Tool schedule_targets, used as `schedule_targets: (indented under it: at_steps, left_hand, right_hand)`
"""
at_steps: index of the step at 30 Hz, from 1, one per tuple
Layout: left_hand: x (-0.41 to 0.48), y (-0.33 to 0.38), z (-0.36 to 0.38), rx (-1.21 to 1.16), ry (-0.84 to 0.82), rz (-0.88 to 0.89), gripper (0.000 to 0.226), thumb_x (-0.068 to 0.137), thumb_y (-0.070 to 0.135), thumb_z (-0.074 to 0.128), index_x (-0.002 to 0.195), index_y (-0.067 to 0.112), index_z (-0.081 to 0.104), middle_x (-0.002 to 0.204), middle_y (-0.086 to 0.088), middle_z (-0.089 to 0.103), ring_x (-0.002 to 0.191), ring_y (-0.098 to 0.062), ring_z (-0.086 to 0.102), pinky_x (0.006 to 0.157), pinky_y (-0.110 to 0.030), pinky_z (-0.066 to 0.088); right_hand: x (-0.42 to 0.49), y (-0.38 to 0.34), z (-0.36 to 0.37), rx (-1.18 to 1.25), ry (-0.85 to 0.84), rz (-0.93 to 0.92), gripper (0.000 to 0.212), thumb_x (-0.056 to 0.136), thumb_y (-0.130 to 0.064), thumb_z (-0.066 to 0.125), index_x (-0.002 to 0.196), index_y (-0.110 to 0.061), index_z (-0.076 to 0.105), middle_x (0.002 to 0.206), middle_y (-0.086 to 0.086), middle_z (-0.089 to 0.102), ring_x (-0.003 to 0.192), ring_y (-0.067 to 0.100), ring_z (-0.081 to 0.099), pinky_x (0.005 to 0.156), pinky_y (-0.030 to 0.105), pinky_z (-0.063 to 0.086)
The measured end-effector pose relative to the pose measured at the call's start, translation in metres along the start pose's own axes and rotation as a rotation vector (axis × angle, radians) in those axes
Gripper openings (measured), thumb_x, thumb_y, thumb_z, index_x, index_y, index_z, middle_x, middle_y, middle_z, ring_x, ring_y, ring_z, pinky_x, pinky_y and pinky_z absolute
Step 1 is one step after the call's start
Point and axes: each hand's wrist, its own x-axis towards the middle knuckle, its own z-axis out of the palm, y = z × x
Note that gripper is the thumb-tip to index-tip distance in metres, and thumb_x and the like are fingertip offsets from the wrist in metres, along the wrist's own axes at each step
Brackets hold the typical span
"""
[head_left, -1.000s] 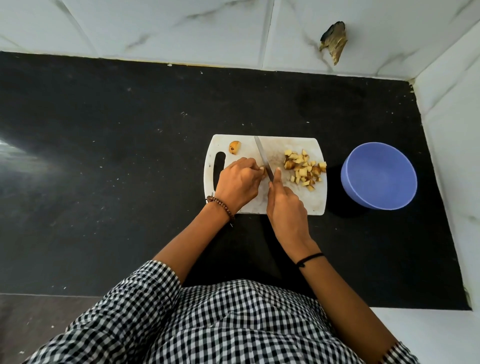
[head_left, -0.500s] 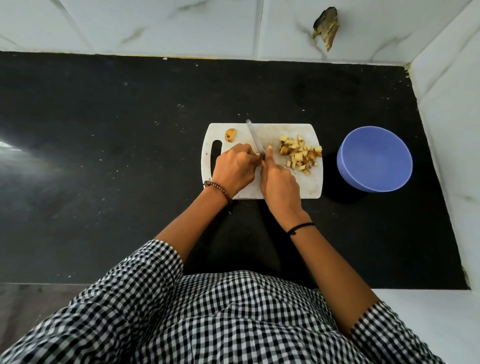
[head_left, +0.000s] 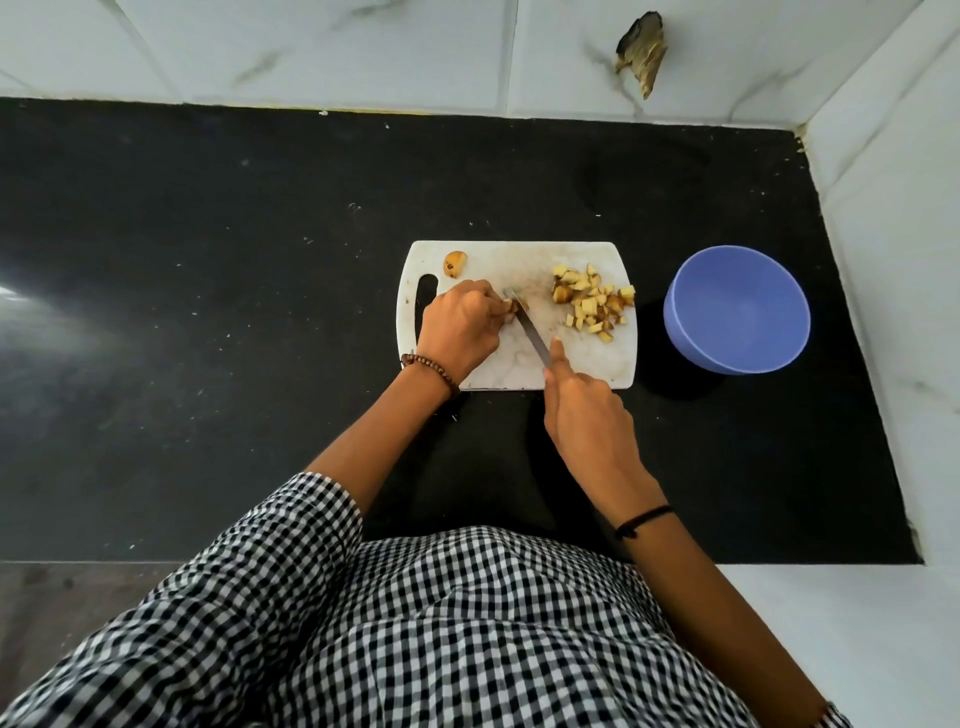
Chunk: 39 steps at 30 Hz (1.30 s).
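Most looks diced to me: cubes (head_left: 592, 304) heaped at the right of the cutting board (head_left: 519, 374). Of my hands, the left hand (head_left: 462, 327) pinches a small piece (head_left: 519, 306) mid-board, and the right hand (head_left: 587, 415) grips the knife (head_left: 530, 327) against it.

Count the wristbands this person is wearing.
2: a brown beaded bracelet on the left wrist, beside the cutting board, and a black band on the right wrist. Sleeves could hide more.

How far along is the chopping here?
Done: diced pieces piled on the right of the cutting board. In hand: left hand holds a small piece, right hand holds the knife against it. Left: one uncut chunk at the far-left corner; blue bowl empty.
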Motion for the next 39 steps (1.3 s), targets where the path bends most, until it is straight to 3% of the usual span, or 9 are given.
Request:
schedule_targets:
  at_steps: [3, 11, 17, 22, 26, 35, 39]
  left_hand:
    - [0.0, -0.001, 0.0, -0.016, 0.003, -0.007, 0.012, 0.084, 0.02, 0.071, 0.094, 0.018, 0.077, 0.087, 0.003, 0.07, 0.082, -0.018, 0.064, 0.064, -0.037, 0.055]
    - [0.001, -0.001, -0.002, -0.067, -0.03, -0.048, 0.014, 0.085, 0.023, 0.07, 0.096, 0.018, 0.077, 0.089, 0.004, 0.07, 0.082, -0.016, 0.064, 0.067, -0.037, 0.055]
    - [0.002, -0.007, -0.004, -0.084, -0.089, -0.038, 0.023, 0.082, 0.034, 0.072, 0.101, 0.022, 0.071, 0.093, 0.005, 0.065, 0.086, -0.014, 0.06, 0.069, -0.039, 0.054]
    - [0.009, -0.006, -0.008, -0.137, -0.164, -0.048, 0.048, 0.076, 0.038, 0.077, 0.118, 0.021, 0.061, 0.1, 0.004, 0.061, 0.085, -0.012, 0.06, 0.072, -0.035, 0.054]
    - [0.014, -0.009, -0.011, -0.111, -0.199, -0.028, 0.035, 0.079, 0.035, 0.076, 0.109, 0.02, 0.069, 0.098, 0.002, 0.061, 0.082, -0.014, 0.061, 0.072, -0.039, 0.055]
    - [0.013, -0.006, -0.007, -0.132, -0.145, -0.024, 0.024, 0.084, 0.032, 0.07, 0.103, 0.016, 0.07, 0.095, 0.001, 0.061, 0.079, -0.014, 0.06, 0.069, -0.038, 0.056]
    - [0.009, -0.003, -0.006, -0.054, -0.131, 0.069, 0.025, 0.081, 0.035, 0.073, 0.1, 0.018, 0.067, 0.097, 0.002, 0.061, 0.087, -0.015, 0.058, 0.064, -0.035, 0.054]
  right_hand:
    - [-0.006, 0.002, -0.022, 0.003, -0.049, 0.009, 0.05, 0.108, -0.029, 0.034, 0.157, -0.02, 0.026, 0.094, 0.013, 0.065, 0.084, 0.034, 0.066, 0.07, 0.045, 0.055]
    - [0.001, 0.005, -0.071, -0.074, -0.199, 0.015, 0.034, 0.107, -0.034, 0.035, 0.132, -0.017, 0.052, 0.089, 0.002, 0.045, 0.081, 0.024, 0.055, 0.065, 0.038, 0.042]
    - [0.004, 0.018, -0.063, 0.192, -0.041, 0.077, 0.034, 0.103, -0.043, 0.043, 0.117, -0.015, 0.057, 0.086, 0.004, 0.059, 0.078, 0.02, 0.057, 0.062, 0.035, 0.042]
    - [0.023, 0.015, -0.041, 0.284, 0.013, 0.109, 0.024, 0.099, -0.04, 0.054, 0.095, -0.017, 0.054, 0.076, 0.002, 0.056, 0.069, 0.021, 0.058, 0.057, 0.033, 0.043]
    - [0.038, 0.009, -0.032, 0.368, 0.082, 0.128, 0.022, 0.098, -0.037, 0.057, 0.086, -0.019, 0.052, 0.074, 0.002, 0.057, 0.068, 0.016, 0.057, 0.058, 0.033, 0.047]
    - [0.062, 0.004, -0.016, 0.497, 0.105, 0.104, 0.02, 0.096, -0.031, 0.063, 0.085, -0.015, 0.057, 0.069, -0.008, 0.052, 0.064, 0.007, 0.051, 0.055, 0.017, 0.032]
    - [0.064, 0.008, -0.01, 0.535, 0.121, 0.123, 0.019, 0.097, -0.035, 0.061, 0.092, -0.016, 0.059, 0.076, -0.006, 0.056, 0.073, 0.01, 0.055, 0.064, 0.021, 0.04]
